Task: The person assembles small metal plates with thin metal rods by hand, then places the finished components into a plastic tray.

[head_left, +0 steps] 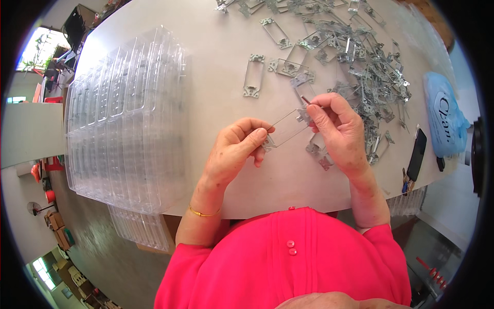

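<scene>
Metal frame point(292, 137), held slantwise above the pale table point(216, 92) between the person's two hands: from where I stand, that is the piece being worked on. In the head view, the left hand point(234, 147) has thumb and forefinger clamped on the near-left end, by its small plate. The right hand point(339, 126) pinches a thin reddish-brown piece point(305, 99) between thumb and finger, right at the far end plate; whether those fingers also grip the frame, I cannot tell, as they cover the spot.

To do this well, I'd say the left pinch should stay firm on the plate rather than on the slim wires, which look likely to flex. The right fingertips seem best working close to the plate, with light pressure and the frame held level. Another frame point(320, 152) lies just under the right hand, and a tangled heap of frames point(360, 62) spreads beyond it, so raised wrists would avoid snagging.
</scene>
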Action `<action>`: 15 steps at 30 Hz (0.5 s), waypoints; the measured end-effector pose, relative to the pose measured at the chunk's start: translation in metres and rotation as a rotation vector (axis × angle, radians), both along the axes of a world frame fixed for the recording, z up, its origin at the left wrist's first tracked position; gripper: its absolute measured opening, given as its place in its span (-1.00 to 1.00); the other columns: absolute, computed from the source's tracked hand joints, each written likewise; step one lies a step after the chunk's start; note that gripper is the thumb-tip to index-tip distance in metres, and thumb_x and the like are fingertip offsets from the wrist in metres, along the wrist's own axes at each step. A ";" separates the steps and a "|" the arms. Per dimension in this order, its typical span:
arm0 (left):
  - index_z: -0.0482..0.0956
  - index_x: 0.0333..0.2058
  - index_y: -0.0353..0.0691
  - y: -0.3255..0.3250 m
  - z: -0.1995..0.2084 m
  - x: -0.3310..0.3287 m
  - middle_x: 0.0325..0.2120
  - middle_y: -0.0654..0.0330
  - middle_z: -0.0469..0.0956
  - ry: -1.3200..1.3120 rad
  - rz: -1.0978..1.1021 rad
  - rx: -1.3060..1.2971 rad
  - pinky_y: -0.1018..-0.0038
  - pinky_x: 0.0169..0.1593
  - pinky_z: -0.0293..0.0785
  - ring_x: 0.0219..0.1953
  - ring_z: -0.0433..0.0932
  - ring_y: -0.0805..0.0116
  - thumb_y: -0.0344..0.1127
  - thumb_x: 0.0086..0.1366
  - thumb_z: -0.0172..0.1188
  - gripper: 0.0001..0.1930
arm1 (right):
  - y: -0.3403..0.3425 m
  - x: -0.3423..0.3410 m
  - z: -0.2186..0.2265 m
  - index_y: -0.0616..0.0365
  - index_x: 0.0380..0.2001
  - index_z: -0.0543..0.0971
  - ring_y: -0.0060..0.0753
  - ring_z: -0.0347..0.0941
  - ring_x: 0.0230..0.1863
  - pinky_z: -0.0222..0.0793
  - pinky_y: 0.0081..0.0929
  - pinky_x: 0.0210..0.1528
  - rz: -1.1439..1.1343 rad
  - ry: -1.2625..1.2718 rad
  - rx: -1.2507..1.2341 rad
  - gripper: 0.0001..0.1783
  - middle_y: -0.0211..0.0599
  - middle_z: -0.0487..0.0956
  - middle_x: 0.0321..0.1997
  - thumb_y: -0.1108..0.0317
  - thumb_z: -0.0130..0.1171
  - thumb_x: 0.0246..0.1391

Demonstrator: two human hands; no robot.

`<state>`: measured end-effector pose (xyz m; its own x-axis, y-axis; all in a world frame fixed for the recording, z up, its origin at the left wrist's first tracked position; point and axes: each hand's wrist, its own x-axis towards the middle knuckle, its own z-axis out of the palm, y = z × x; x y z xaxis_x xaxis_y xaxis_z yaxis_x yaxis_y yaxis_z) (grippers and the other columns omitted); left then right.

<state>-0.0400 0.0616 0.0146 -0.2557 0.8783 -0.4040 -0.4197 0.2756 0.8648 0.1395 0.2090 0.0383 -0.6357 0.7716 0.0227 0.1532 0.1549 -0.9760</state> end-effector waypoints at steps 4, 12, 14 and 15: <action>0.55 0.01 -0.45 -0.001 -0.005 -0.004 -0.42 0.24 0.55 -0.174 0.003 0.058 0.54 -0.42 0.50 -0.49 0.54 0.54 -0.26 0.56 0.01 -0.67 | 0.002 0.000 -0.005 0.20 -0.15 0.58 -0.72 0.46 -0.39 0.45 -0.70 -0.28 -0.006 0.015 0.014 -0.91 -0.51 0.54 -0.32 0.46 0.23 0.32; 0.45 0.11 -0.49 0.001 -0.012 -0.009 -0.46 0.21 0.56 -0.325 0.050 0.143 0.46 -0.39 0.55 -0.49 0.59 0.46 -0.26 0.60 -0.14 -0.61 | 0.003 0.000 -0.019 0.23 -0.16 0.59 -0.70 0.49 -0.40 0.48 -0.68 -0.30 -0.028 0.103 -0.069 -0.92 -0.48 0.52 -0.32 0.50 0.22 0.30; 0.45 0.12 -0.48 0.001 -0.012 -0.009 -0.42 0.21 0.56 -0.347 0.046 0.160 0.46 -0.38 0.55 -0.47 0.59 0.45 -0.29 0.57 -0.06 -0.65 | 0.003 0.001 -0.018 0.23 -0.15 0.58 -0.70 0.50 -0.40 0.48 -0.68 -0.29 -0.045 0.110 -0.058 -0.91 -0.47 0.54 -0.34 0.50 0.22 0.30; 0.45 0.12 -0.48 0.001 -0.011 -0.008 -0.42 0.21 0.56 -0.348 0.046 0.158 0.46 -0.38 0.55 -0.47 0.59 0.45 -0.29 0.57 -0.06 -0.65 | 0.003 0.000 -0.018 0.23 -0.15 0.58 -0.70 0.50 -0.40 0.48 -0.68 -0.29 -0.045 0.109 -0.059 -0.91 -0.47 0.54 -0.34 0.50 0.22 0.30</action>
<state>-0.0480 0.0626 0.0039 -0.1678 0.9276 -0.3338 -0.7048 0.1239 0.6985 0.1400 0.2118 0.0204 -0.5970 0.8011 0.0434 0.0511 0.0919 -0.9945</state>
